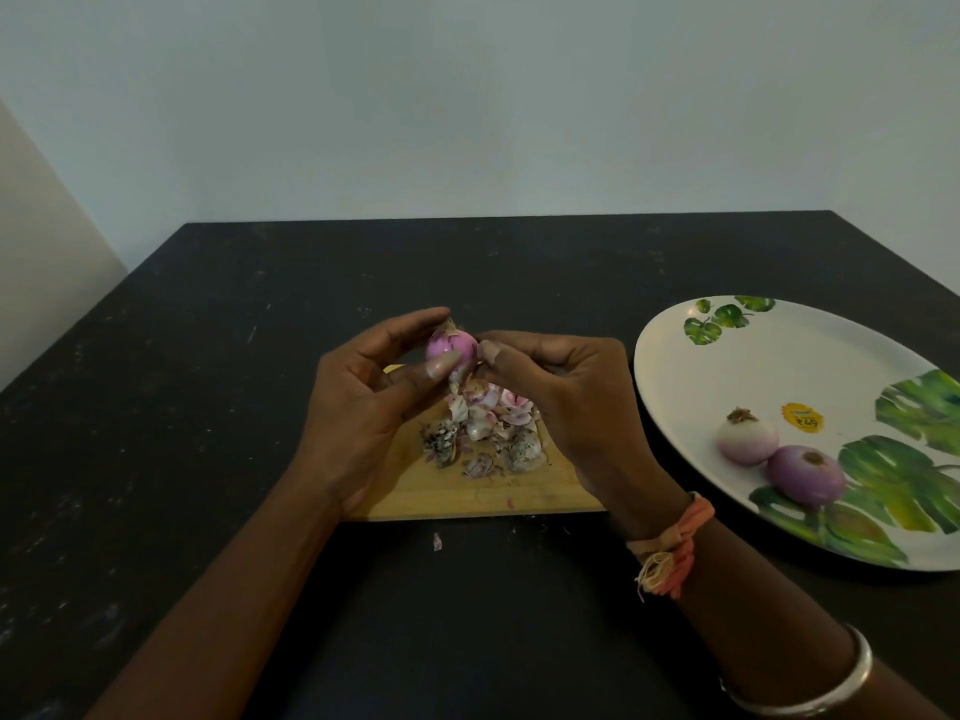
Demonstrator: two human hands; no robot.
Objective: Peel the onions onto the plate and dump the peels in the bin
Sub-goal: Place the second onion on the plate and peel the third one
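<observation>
Aloft, onion (451, 348) between left hand (363, 407) and right hand (574, 402)

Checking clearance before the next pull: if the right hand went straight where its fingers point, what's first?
The onion, gripped by the left hand: the right hand points its fingertips left at it and looks to pinch its skin, though depth is unclear.

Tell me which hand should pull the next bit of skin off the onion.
Right, probably. The right hand pinches at the side of the onion, while the left hand grips it over the cutting board.
</observation>
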